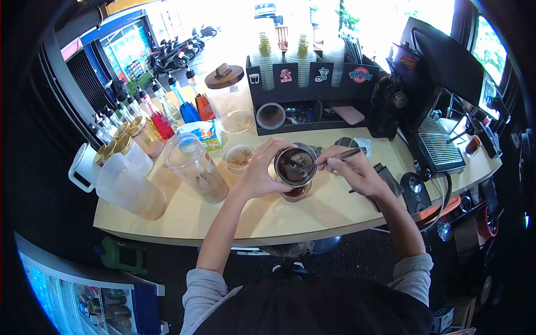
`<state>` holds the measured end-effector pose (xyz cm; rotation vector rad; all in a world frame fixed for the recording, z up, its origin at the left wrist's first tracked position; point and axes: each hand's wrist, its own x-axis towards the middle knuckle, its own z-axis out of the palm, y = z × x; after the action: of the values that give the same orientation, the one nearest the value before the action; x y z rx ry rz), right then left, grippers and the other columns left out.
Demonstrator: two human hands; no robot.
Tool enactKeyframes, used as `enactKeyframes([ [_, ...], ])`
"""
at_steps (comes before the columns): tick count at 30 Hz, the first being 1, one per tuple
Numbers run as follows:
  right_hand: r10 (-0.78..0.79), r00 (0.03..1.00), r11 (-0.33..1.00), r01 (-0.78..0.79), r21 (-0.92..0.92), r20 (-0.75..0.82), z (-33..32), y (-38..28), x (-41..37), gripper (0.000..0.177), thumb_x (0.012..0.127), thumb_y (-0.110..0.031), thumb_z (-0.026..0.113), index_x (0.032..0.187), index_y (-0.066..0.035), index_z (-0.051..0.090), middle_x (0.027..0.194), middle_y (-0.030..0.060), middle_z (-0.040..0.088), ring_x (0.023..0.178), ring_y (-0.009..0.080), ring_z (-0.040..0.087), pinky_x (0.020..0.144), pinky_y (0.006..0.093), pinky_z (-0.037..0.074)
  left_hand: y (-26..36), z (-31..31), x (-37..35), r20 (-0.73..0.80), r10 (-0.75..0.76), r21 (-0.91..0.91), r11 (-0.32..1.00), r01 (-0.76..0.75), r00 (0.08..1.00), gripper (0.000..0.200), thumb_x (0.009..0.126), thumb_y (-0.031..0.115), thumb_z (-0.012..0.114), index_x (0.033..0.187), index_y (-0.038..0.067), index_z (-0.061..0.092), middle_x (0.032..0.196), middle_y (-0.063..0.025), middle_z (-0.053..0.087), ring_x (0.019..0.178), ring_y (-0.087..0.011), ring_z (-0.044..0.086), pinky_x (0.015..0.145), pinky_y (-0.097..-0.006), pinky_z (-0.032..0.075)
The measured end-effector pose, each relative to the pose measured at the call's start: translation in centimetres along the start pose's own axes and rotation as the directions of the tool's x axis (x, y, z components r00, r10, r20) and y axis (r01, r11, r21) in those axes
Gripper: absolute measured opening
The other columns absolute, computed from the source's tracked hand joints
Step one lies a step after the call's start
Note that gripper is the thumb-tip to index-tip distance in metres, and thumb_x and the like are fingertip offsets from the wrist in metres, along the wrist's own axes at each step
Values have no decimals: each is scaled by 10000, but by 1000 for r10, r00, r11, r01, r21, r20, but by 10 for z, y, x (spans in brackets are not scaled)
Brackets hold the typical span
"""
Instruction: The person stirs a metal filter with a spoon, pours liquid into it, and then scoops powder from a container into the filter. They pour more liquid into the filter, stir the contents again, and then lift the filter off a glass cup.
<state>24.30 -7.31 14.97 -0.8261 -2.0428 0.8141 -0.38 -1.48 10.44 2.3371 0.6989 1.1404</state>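
My left hand (262, 172) is wrapped around the side of a round metal-rimmed cup (282, 177) with dark brown liquid and some foam in it. Below its rim, part of a clear container with reddish-brown liquid (297, 193) shows. A thin spoon (347, 154) is pinched in my right hand (352, 172), its lower end dipping into the dark liquid. Just left of my left hand sits a small clear tub (240, 158) holding light brown contents. A tall clear plastic jar (201, 170) stands farther left.
Clear pitchers (131, 187) and a row of pump bottles (159, 114) line the table's left side. A wooden-lidded jar (230, 103) and a black cup organizer (304, 84) stand at the back. An espresso machine (435, 148) and a black scale (415, 190) are at right.
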Motion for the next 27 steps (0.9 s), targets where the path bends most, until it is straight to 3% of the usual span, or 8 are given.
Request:
enactKeyframes([
  [2, 25, 999, 1000, -26, 9, 35, 1, 0, 0, 213, 969, -86, 475, 1019, 53, 629, 932, 122, 642, 855, 181, 607, 804, 325, 479, -2, 1, 0, 1, 14, 5, 1000, -14, 1000, 759, 504, 217, 860, 1186, 123, 540, 1154, -52, 554, 1130, -251, 535, 992, -391, 380],
  [5, 27, 995, 995, -18, 96, -93, 4, 0, -1, 212, 970, -86, 475, 1017, 50, 632, 917, 106, 638, 829, 150, 585, 781, 300, 472, 2, 0, -1, -11, 13, 4, 1000, -13, 1000, 757, 503, 215, 859, 1183, 119, 540, 1153, -53, 554, 1130, -251, 533, 988, -391, 382],
  [7, 32, 999, 996, -32, 84, 8, 1, 4, 1, 209, 970, -81, 475, 997, 53, 632, 904, 93, 638, 829, 134, 579, 767, 290, 474, 0, 0, -2, -8, 19, 3, 1000, -19, 1000, 757, 504, 215, 860, 1183, 119, 540, 1154, -54, 554, 1129, -252, 533, 988, -392, 382],
  [14, -12, 1000, 1000, 12, -1, 11, -9, -11, 9, 208, 968, -76, 474, 944, 63, 626, 864, 92, 637, 797, 146, 587, 737, 303, 476, -2, 1, -3, -6, 22, 14, 1000, -22, 1000, 762, 501, 229, 863, 1183, 119, 541, 1156, -59, 552, 1131, -261, 529, 989, -400, 379],
  [16, -104, 992, 994, 106, -24, 76, -4, -11, 12, 212, 969, -87, 476, 934, 60, 624, 845, 92, 634, 775, 154, 591, 722, 305, 473, -2, 2, -2, 0, 22, 6, 1000, -22, 1000, 765, 500, 232, 864, 1183, 119, 540, 1159, -59, 550, 1133, -261, 527, 989, -403, 379],
  [19, -23, 1000, 1000, 23, -16, -2, -9, -6, 13, 222, 971, -98, 474, 933, 61, 624, 842, 92, 637, 773, 153, 594, 715, 308, 475, 0, 2, -2, 6, 21, 5, 1000, -21, 1000, 768, 498, 234, 865, 1184, 118, 539, 1162, -61, 549, 1137, -263, 524, 988, -406, 379],
  [27, -24, 1000, 998, 23, -57, -18, 1, -7, 16, 231, 976, -119, 473, 930, 47, 627, 791, 82, 632, 703, 142, 575, 687, 305, 474, -2, 2, -5, -11, 14, 6, 1000, -14, 1000, 770, 495, 227, 864, 1183, 111, 538, 1175, -70, 547, 1152, -282, 509, 1015, -412, 367],
])
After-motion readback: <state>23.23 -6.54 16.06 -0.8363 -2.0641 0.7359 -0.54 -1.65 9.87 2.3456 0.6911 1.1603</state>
